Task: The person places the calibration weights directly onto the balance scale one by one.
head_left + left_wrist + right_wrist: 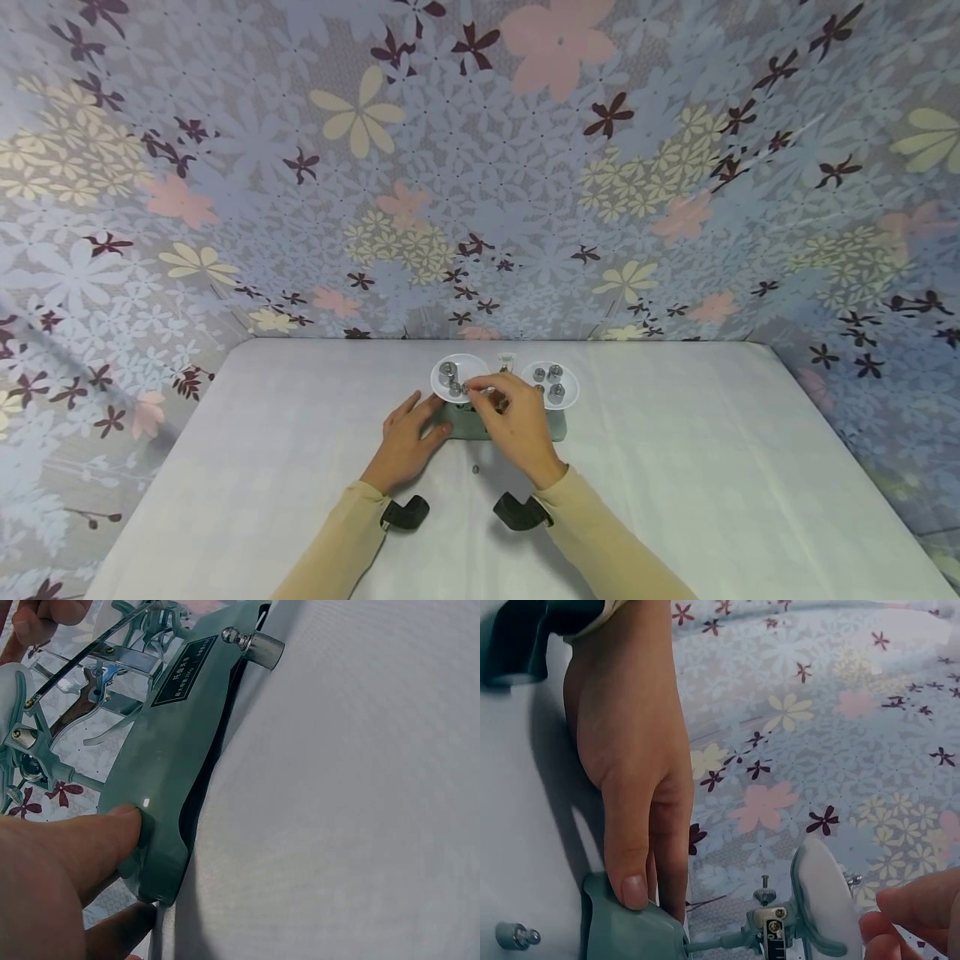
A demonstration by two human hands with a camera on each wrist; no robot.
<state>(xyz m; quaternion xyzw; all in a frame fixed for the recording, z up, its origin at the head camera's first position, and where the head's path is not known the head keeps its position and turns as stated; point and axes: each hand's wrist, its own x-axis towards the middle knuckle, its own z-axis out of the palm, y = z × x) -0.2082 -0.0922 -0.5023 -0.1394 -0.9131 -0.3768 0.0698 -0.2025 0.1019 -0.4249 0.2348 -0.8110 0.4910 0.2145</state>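
Note:
A green balance scale (169, 742) with two white pans stands at the table's back edge. My left hand (407, 440) holds the left end of its base, thumb (112, 836) on top and fingers past the far side. Over the left pan (472, 363), my right hand (517, 421) pinches a small metal weight (465, 389) at its fingertips, which mostly hide it. A larger knobbed weight (447, 369) and a smaller weight (454, 389) sit in that pan. Several knobbed weights (556, 390) stand in the right pan (572, 387), partly behind my right hand.
One small knobbed weight (476, 469) lies on its side on the white tablecloth (262, 467), in front of the base and between my forearms. Behind the table hangs a floral cloth (480, 167). Black wrist mounts (519, 512) stick out inward from both sleeves.

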